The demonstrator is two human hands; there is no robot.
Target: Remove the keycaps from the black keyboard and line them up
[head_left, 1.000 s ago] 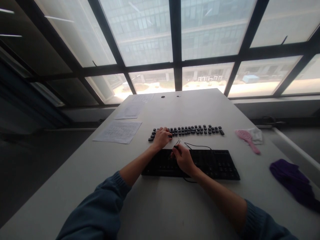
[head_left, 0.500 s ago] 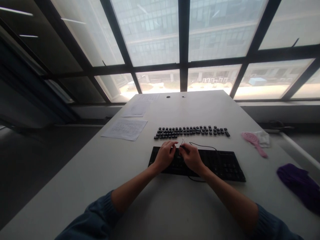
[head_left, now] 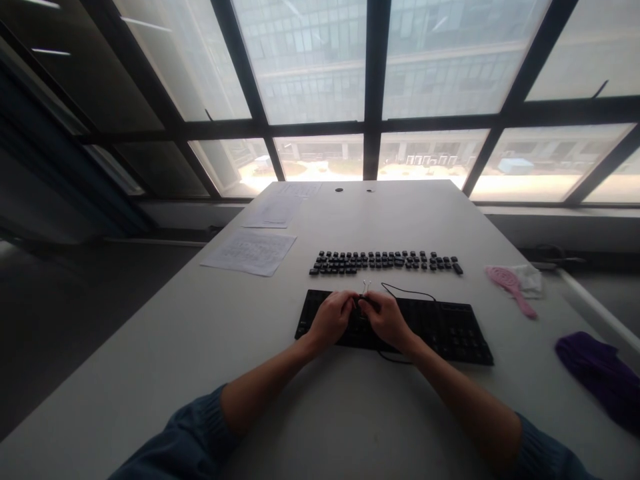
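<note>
A black keyboard (head_left: 440, 328) lies on the white table, with both hands over its left half. My left hand (head_left: 332, 317) is closed, its fingertips meeting those of my right hand at a small dark piece (head_left: 361, 298). My right hand (head_left: 386, 319) is closed around a wire tool (head_left: 367, 287) whose thin prongs stick out beyond the fingers; the rest of it is hidden. Beyond the keyboard, several loose black keycaps (head_left: 385, 261) stand in rows. A black cable (head_left: 410, 291) loops behind the keyboard.
Papers (head_left: 250, 252) lie at the left. At the right are a pink hairbrush (head_left: 511, 283) on a white sheet (head_left: 531, 279) and a purple cloth (head_left: 597, 370). The white table (head_left: 390, 217) reaches toward large windows.
My left hand's fingers have closed in and come together with my right hand's fingertips at the small dark piece. The view has shifted slightly.
</note>
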